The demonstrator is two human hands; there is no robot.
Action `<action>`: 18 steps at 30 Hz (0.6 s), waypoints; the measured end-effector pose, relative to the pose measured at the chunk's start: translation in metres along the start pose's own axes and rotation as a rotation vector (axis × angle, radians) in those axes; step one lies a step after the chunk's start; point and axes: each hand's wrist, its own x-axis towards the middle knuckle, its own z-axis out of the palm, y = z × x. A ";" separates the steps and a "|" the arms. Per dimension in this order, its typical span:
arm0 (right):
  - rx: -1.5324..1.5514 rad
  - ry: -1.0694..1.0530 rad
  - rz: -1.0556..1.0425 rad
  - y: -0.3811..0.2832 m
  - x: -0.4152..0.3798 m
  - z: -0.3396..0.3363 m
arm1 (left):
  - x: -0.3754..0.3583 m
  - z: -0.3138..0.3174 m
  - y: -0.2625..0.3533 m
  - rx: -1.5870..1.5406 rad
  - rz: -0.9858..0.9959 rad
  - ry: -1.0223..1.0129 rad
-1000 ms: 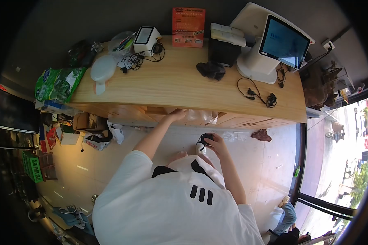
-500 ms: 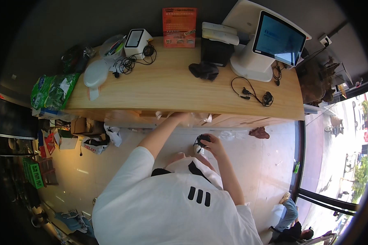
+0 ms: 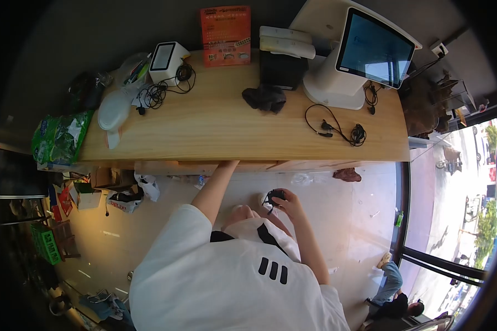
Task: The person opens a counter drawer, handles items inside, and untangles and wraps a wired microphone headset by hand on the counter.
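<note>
Reaching beneath counter (image 3: 204, 132), left arm (image 3: 217, 190); left hand hidden, grip unclear. Right hand (image 3: 289, 203) curled around black object (image 3: 274, 195).

One held object (image 3: 275, 195), one desk (image 3: 204, 129), one red sign (image 3: 225, 36).

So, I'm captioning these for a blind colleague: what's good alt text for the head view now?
A person's left arm reaches under a wooden counter, its hand hidden, while the right hand holds a small black object. On the counter are a screen, a red sign and cables.
</note>
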 end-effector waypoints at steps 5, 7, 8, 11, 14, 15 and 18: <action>0.000 -0.075 -0.009 -0.006 0.021 0.014 | -0.075 -0.034 0.037 0.149 0.165 -0.068; 0.009 -0.099 -0.019 -0.011 0.026 0.023 | -0.111 -0.046 0.036 0.132 0.385 -0.036; 0.018 -0.111 -0.033 -0.011 0.027 0.027 | -0.134 -0.039 0.019 -0.132 0.089 -0.241; -0.040 -0.108 -0.040 -0.007 0.034 0.035 | -0.173 0.006 -0.041 -0.686 -0.573 -0.347; -0.093 -0.097 -0.057 0.002 0.039 0.040 | -0.174 0.028 -0.071 -0.839 -0.834 -0.300; -0.111 -0.103 -0.076 0.006 0.040 0.040 | -0.169 0.040 -0.086 -1.134 -0.880 -0.236; -0.122 -0.103 -0.066 0.017 0.043 0.040 | -0.137 0.052 -0.092 -1.427 -0.975 -0.046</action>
